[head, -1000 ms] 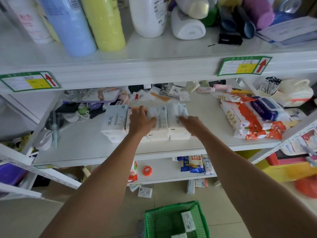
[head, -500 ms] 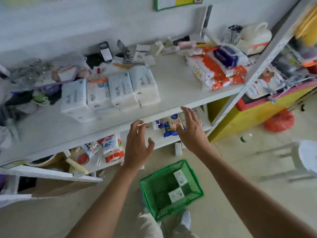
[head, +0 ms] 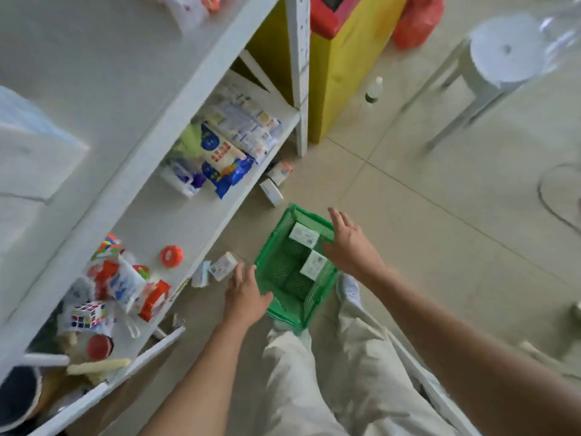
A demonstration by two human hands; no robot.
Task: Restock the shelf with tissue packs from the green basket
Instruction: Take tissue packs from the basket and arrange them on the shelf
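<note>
The green basket (head: 284,305) stands on the tiled floor in front of my legs. Two white tissue packs lie in it, one at the far end (head: 303,235) and one nearer me (head: 313,263). My left hand (head: 246,295) hovers at the basket's left rim, fingers apart and empty. Over the right rim my right hand (head: 350,242) is spread, also empty, beside the two packs. The white shelf (head: 103,121) fills the upper left; a blurred white tissue pack (head: 28,158) shows at its left edge.
The lower shelf board (head: 176,221) holds blue and white packets, an orange tape roll (head: 171,256) and puzzle cubes. Small boxes (head: 223,267) lie on the floor by the shelf foot. A yellow bin (head: 352,67), a small bottle (head: 374,91) and a white stool (head: 503,48) stand behind.
Both hands left the tissue packs lined up on the shelf and came down to the basket. My view has tilted from the shelf to the floor.
</note>
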